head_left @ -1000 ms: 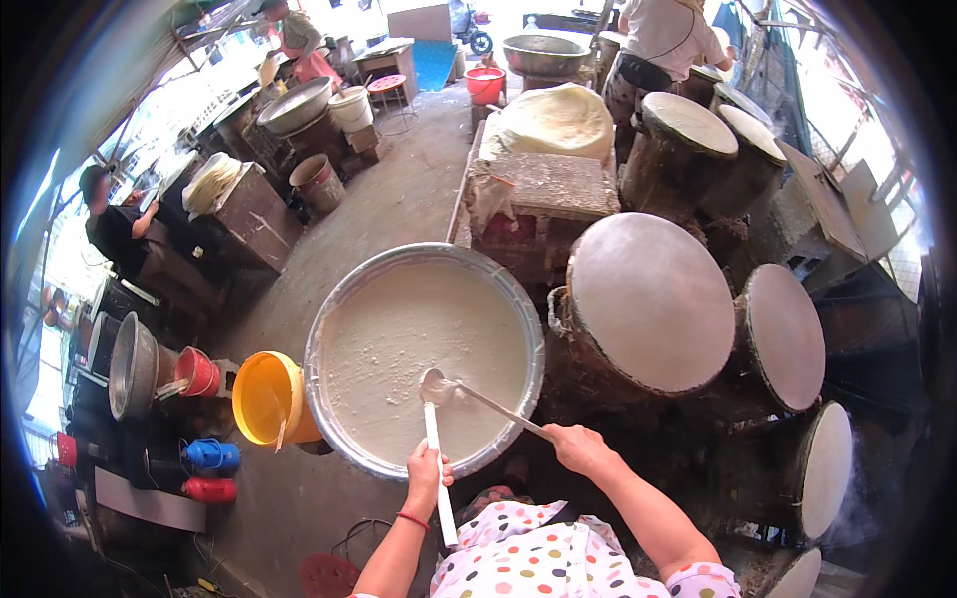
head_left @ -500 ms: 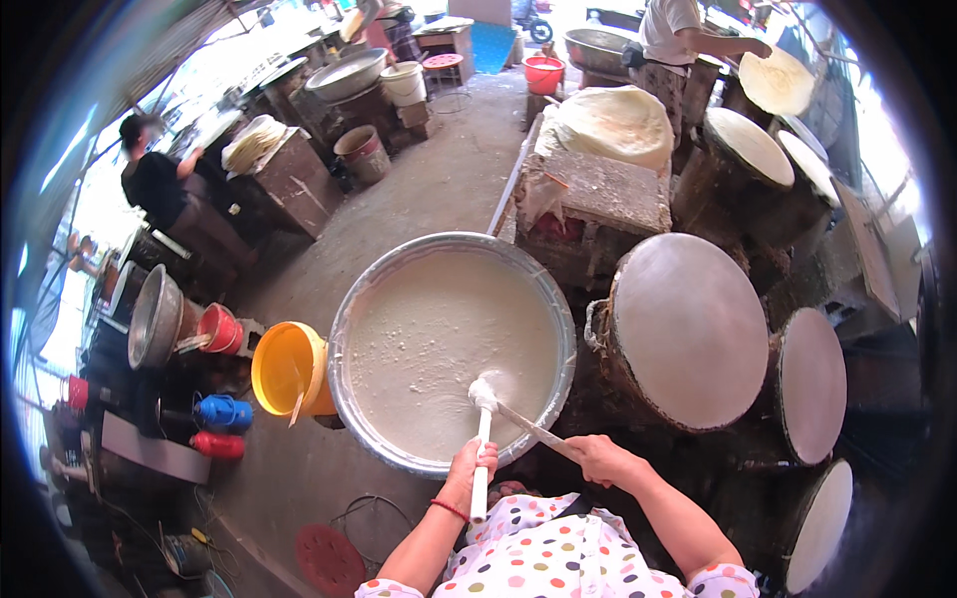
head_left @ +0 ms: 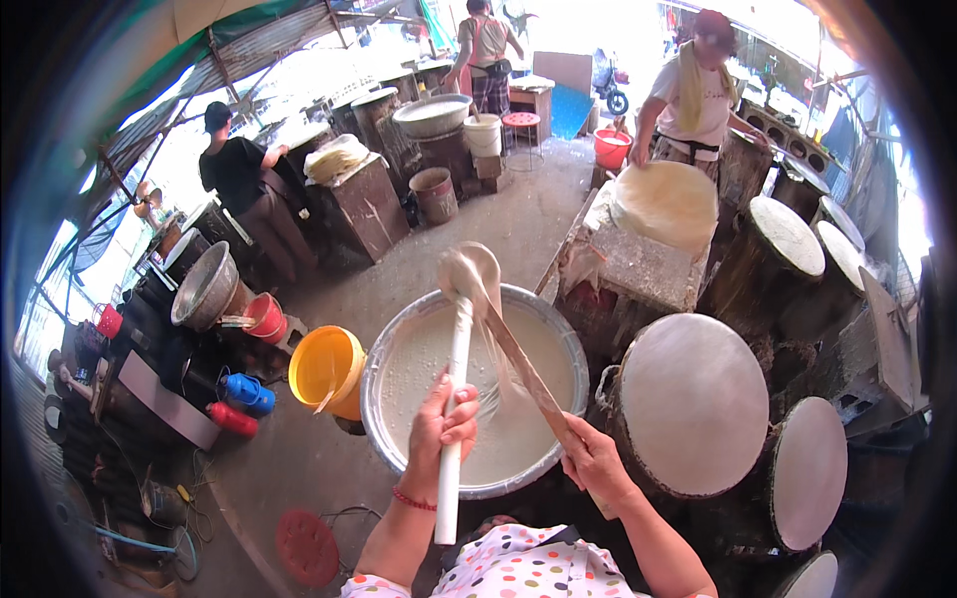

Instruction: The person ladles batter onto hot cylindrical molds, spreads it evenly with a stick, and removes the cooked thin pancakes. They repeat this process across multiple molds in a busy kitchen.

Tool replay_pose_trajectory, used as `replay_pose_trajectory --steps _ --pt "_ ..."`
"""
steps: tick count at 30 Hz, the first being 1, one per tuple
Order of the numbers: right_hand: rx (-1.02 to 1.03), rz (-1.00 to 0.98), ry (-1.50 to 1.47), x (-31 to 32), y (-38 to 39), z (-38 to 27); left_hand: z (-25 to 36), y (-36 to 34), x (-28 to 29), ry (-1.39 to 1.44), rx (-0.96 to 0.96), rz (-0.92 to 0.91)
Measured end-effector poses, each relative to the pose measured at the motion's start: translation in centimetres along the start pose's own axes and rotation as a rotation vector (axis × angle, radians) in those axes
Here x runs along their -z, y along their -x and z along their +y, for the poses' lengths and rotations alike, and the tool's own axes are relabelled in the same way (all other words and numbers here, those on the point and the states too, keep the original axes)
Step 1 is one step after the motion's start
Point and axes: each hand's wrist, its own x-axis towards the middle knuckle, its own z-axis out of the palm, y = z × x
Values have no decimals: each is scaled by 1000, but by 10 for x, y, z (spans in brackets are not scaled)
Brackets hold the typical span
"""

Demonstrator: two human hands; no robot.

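A wide metal-rimmed tub (head_left: 371, 424) of pale, runny batter (head_left: 419, 349) stands in front of me. My left hand (head_left: 445, 424) is wrapped round the white handle of a stirring tool (head_left: 460, 339), raised above the tub. Its rounded head is coated in batter, and strands hang down toward the surface. In my right hand (head_left: 595, 458) is a long flat wooden stick (head_left: 525, 369), slanting up to the left. Its upper end meets the coated head; exactly how they touch is hidden by batter.
A yellow bucket (head_left: 344, 374) sits left of the tub. Large round griddles (head_left: 693, 404) line the right side. A person (head_left: 698, 100) handles a thin pale sheet (head_left: 665, 204) at a low table beyond. Two other people (head_left: 244, 174) work farther back. A red stool (head_left: 306, 548) is near my left.
Both hands have lifted the stirring tool and stick out of the batter, up and away from me. My view has tilted up, and the person at right now handles a sheet over the low table.
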Motion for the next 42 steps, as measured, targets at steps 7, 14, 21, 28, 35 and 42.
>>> replay_pose_trajectory --steps 7,14,21,28,35,42 --pt "647 332 492 3 -25 14 1 9 -31 -593 -355 -56" --pt "512 466 929 12 -16 74 1 0 67 291 187 119" --pt "529 779 996 52 39 83 -51 -7 17 178 371 67" --pt "320 1106 878 123 184 135 -186 -25 -41 380 807 51" --pt "-154 1579 724 144 384 210 -410 0 -106 486 1309 120" --pt "-90 1933 -172 235 442 221 -644 22 -103 -328 1385 -236"
